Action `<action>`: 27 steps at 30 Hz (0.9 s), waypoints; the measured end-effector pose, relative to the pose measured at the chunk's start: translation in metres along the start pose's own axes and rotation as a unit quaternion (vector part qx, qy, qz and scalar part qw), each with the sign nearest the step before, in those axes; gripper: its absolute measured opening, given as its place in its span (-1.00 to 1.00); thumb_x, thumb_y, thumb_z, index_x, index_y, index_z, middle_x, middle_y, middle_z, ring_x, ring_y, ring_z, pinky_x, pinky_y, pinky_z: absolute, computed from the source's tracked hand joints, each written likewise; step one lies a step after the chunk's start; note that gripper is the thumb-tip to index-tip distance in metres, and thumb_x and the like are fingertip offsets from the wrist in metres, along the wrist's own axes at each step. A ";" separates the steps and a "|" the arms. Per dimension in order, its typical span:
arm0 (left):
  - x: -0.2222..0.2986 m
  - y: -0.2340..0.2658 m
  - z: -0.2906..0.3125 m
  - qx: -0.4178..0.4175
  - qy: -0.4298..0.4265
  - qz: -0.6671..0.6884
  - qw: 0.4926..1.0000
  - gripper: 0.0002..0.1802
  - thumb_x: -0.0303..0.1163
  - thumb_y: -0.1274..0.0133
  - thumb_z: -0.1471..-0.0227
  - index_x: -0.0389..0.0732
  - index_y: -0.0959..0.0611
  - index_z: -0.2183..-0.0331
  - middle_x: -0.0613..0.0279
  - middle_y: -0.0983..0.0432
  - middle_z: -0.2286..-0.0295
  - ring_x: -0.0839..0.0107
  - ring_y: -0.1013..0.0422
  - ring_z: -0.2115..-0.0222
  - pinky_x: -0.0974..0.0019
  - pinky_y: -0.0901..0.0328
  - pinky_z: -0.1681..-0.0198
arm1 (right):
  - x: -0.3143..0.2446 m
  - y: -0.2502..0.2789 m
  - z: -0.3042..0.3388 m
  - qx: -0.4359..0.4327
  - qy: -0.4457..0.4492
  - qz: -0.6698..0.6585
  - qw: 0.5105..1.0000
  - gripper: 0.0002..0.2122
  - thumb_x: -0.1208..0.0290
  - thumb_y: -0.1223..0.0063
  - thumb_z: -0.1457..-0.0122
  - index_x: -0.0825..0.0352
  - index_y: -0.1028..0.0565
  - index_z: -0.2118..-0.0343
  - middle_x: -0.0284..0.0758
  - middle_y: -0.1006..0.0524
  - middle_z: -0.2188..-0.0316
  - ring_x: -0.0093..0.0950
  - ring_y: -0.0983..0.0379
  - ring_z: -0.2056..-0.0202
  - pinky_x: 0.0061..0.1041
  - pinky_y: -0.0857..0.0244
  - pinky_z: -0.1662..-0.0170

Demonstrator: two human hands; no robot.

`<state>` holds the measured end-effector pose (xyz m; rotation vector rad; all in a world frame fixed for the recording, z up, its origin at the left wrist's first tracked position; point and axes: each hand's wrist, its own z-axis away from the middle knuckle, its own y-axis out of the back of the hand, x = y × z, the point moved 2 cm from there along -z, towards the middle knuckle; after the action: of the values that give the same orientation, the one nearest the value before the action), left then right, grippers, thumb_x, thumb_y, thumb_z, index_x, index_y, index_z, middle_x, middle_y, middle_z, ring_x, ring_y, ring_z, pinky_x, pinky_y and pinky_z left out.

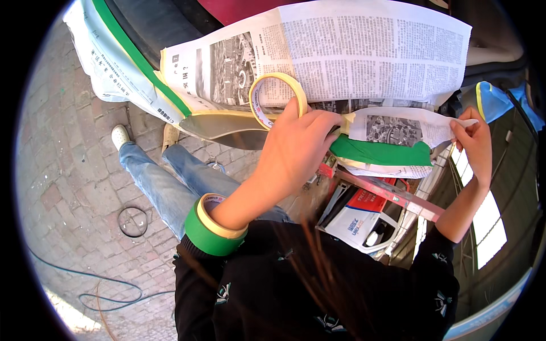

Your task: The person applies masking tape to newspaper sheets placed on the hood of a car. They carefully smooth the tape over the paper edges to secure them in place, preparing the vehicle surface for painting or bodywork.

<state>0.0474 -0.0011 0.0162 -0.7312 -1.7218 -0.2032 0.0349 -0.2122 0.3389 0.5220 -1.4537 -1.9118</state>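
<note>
Your right hand has thumb and finger pinched tight on one end of the small newspaper strip, photo printed on it. Your left hand is half curled at the other end, the yellow tape roll looped on it, lettering inside its core; can't tell if its fingertips grip paper. Dense text columns cover the big newspaper sheet beyond both hands.

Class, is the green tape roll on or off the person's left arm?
On: the left forearm passes through the green tape roll.
</note>
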 end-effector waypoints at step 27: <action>-0.008 -0.016 0.001 0.047 -0.062 -0.050 0.996 -0.80 -0.61 -0.27 0.15 -0.21 -0.64 0.38 0.30 -0.62 0.36 0.17 -0.42 0.33 0.20 -0.36 0.23 | 0.002 -0.008 0.010 0.005 -0.001 -0.020 1.000 -0.83 0.50 -0.15 -0.23 0.26 -0.34 0.40 -0.51 -0.41 0.66 -0.78 -0.22 0.66 -0.71 0.00 0.60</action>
<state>0.0383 -0.0164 0.0130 -0.5996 -1.8760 -0.1473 0.0250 -0.2055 0.3345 0.5560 -1.4648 -1.9378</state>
